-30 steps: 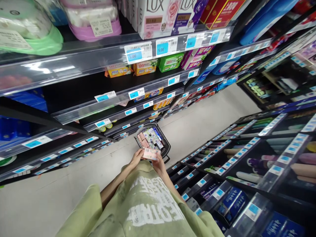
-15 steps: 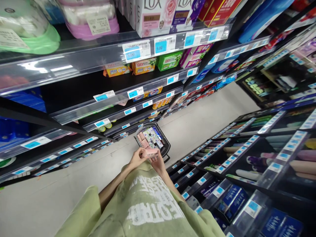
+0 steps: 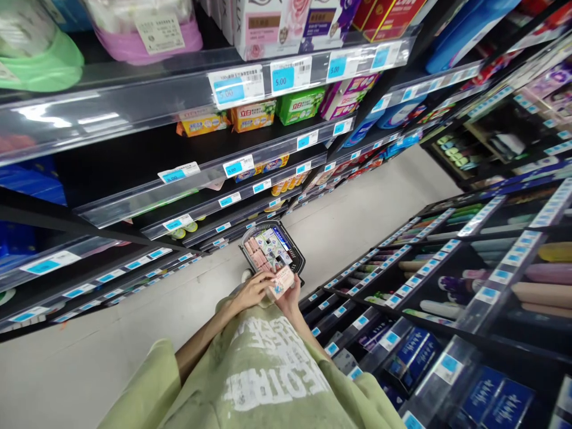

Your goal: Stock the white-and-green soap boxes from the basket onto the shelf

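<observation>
Just on the near side of the shopping basket [image 3: 298,259] on the floor, both hands hold a small pink box [image 3: 281,281]. The left hand [image 3: 252,292] pinches its near end and the right hand [image 3: 291,298] cups it from beneath. The step looks like handling one box above the basket's packed boxes; lowering it in would need a free gap. The box's print is too small to read, and the fingers beneath it are hidden.

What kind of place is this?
Most likely a supermarket aisle, toiletries section. Blue price tags line the shelf edges, boxed soap sits above them, and a shopping basket of small packs stands on the floor. The left hand and right hand hold a pink pack.
</observation>
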### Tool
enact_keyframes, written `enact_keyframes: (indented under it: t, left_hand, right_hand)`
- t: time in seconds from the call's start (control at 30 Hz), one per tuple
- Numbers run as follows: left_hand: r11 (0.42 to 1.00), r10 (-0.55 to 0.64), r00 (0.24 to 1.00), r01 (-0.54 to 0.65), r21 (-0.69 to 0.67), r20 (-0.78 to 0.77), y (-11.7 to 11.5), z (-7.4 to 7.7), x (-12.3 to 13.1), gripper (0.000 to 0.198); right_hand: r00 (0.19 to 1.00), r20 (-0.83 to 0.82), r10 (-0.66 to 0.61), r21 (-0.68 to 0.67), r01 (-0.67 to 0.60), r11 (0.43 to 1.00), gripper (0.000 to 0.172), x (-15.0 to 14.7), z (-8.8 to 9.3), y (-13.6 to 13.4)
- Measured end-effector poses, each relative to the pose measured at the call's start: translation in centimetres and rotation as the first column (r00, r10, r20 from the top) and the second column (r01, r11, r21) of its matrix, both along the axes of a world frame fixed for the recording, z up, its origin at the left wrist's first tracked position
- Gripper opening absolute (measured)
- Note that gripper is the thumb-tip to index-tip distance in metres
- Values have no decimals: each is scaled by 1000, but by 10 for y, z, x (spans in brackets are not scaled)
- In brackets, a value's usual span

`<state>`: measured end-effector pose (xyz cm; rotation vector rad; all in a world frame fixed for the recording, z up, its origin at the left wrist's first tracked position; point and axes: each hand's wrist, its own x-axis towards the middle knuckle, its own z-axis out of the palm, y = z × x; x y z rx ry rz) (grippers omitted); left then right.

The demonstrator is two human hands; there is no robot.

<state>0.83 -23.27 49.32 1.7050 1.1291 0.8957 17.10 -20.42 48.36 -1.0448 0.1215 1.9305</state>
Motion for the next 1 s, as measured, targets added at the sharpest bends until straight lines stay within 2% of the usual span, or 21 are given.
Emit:
enact_keyframes:
  t: [0.07,0.17,0.23,0.4,0.53,0.73,1.0]
  left_hand:
    - [997,23,1000,-22,-69,17,-1,0,0,52]
    - [977,49,998,-38,-209,49,-2,2,2,90]
    - [959,90,994,-72,-275,55,-3,3,4,100]
    - [933,211,975,-183,-310,62,1,2,6,74]
    - [928,265,964,-246,-280,32,2,-2,5,75]
    - [922,281,959,-261,-286,29,2,-4,2,77]
    - [927,275,961,-258,-271,29,-1,-8,0,78]
  right_hand:
    - [998,1,-65,34,65,997,41,1,4,1]
    - [996,-3,-84,33,84,996,37,3,10,3]
    - [996,-12,-85,17,85,996,37,3,13,4]
    - [995,-32,-98,5,98,995,36,1,13,4]
    - [994,-33,-103,-9,103,995,34,-1,7,3]
    - [993,-44,-107,-57,104,993,32,-2,1,1]
    - [995,-32,-90,-61,88,994,37,-2,3,-1]
